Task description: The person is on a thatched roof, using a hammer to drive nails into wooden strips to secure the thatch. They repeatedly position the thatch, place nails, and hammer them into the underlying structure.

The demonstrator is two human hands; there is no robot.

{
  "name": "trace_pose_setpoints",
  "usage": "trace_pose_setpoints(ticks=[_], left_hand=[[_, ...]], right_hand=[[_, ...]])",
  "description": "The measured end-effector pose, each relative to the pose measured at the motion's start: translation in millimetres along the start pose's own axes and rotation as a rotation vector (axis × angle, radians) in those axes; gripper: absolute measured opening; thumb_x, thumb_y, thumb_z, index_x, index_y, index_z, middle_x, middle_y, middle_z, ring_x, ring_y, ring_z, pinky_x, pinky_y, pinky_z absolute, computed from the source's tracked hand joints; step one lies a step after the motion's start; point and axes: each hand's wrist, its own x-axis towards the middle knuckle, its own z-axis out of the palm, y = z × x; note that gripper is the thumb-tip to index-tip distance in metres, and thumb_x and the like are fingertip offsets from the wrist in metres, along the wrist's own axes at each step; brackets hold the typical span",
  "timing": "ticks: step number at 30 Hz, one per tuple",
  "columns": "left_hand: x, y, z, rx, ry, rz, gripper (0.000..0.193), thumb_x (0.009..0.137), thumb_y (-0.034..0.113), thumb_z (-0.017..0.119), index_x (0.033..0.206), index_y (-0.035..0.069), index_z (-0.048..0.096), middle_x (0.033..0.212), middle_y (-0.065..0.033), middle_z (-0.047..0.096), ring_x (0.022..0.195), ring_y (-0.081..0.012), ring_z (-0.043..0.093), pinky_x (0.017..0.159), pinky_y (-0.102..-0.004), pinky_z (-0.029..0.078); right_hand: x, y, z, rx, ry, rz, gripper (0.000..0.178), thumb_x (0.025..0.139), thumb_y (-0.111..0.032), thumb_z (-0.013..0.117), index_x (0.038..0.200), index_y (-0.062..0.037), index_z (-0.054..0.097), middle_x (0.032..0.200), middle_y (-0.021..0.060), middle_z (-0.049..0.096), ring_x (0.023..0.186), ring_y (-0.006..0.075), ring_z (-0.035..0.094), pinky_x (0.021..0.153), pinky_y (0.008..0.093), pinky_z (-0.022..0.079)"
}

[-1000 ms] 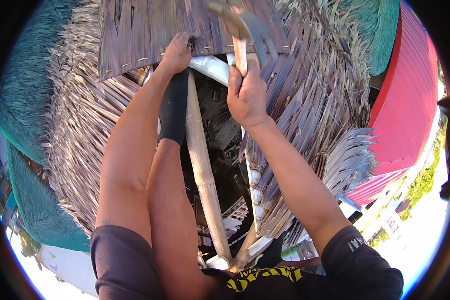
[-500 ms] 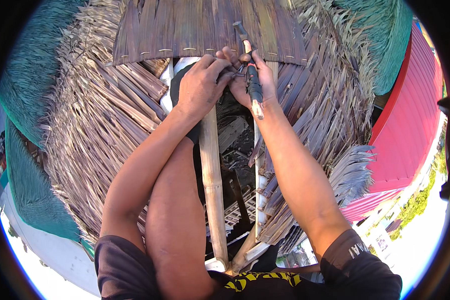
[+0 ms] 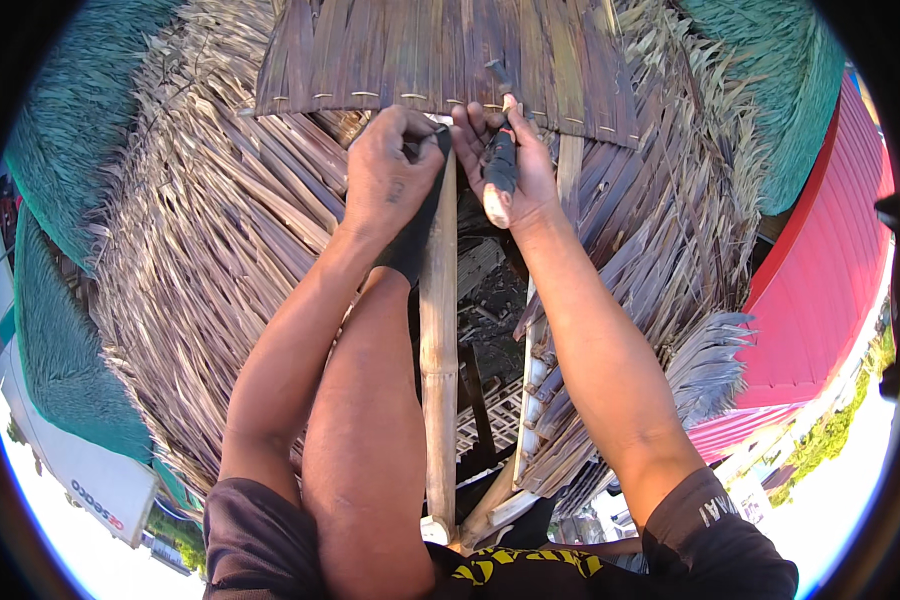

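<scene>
In my right hand [image 3: 530, 175] is a hammer [image 3: 502, 165], its black-wrapped handle crossing the palm and its head pointing away from me. That hand's fingers are curled, palm turned up. My left hand [image 3: 390, 170] is closed in a pinch at the lower edge of a brown palm-leaf thatch panel [image 3: 440, 60]; what the fingertips hold is too small or hidden. Pale stitches run along the panel's edge. Just below the hands stands a bamboo pole [image 3: 438, 330], its top close to the left fingertips.
Dry thatch [image 3: 210, 260] spreads to both sides. Beside the pole is a dark gap [image 3: 485, 290] with slats below. My bent leg [image 3: 365, 430] lies left of the pole. Green thatched roofs [image 3: 70, 350] and a red metal roof [image 3: 820, 270] lie beyond.
My hands were together, with small thin nail-like pieces showing at the right palm. Now they are apart, the left one pinching by the panel's edge. The hammer still rests in my right hand.
</scene>
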Motion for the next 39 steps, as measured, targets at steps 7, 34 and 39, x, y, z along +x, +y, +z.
trace_pose_setpoints(ticks=[7,34,39], left_hand=[[-12.0,-85.1,-64.0,-0.295,0.436,-0.494,0.033,0.089,0.0,0.064,0.122,0.001,0.063,0.098,-0.0068,0.068,0.083,-0.0156,0.066,0.074,-0.0296,0.053],[38.8,-131.9,-65.6,0.003,0.762,-0.282,0.014,0.087,0.015,0.074,0.097,0.006,0.073,0.097,-0.0114,0.068,0.085,-0.0247,0.065,0.077,-0.0337,0.051],[60.1,-127.3,-25.9,0.224,-0.047,-0.138,0.022,0.089,0.023,0.07,0.105,0.008,0.072,0.106,-0.0172,0.067,0.104,-0.0368,0.063,0.088,-0.0419,0.049]], right_hand=[[-21.2,-2.9,6.8,-0.365,0.343,0.206,0.032,0.104,-0.039,0.055,0.093,-0.0089,0.05,0.078,0.0031,0.052,0.061,0.0106,0.049,0.055,0.0276,0.046],[-1.8,41.4,52.6,-2.286,0.017,0.015,0.03,0.098,-0.02,0.052,0.11,0.0082,0.048,0.093,0.0345,0.068,0.09,0.0506,0.068,0.081,0.057,0.053],[1.6,40.2,53.1,-2.266,0.041,0.086,0.032,0.098,-0.02,0.052,0.109,0.0097,0.049,0.094,0.0356,0.067,0.091,0.0499,0.068,0.083,0.0559,0.054]])
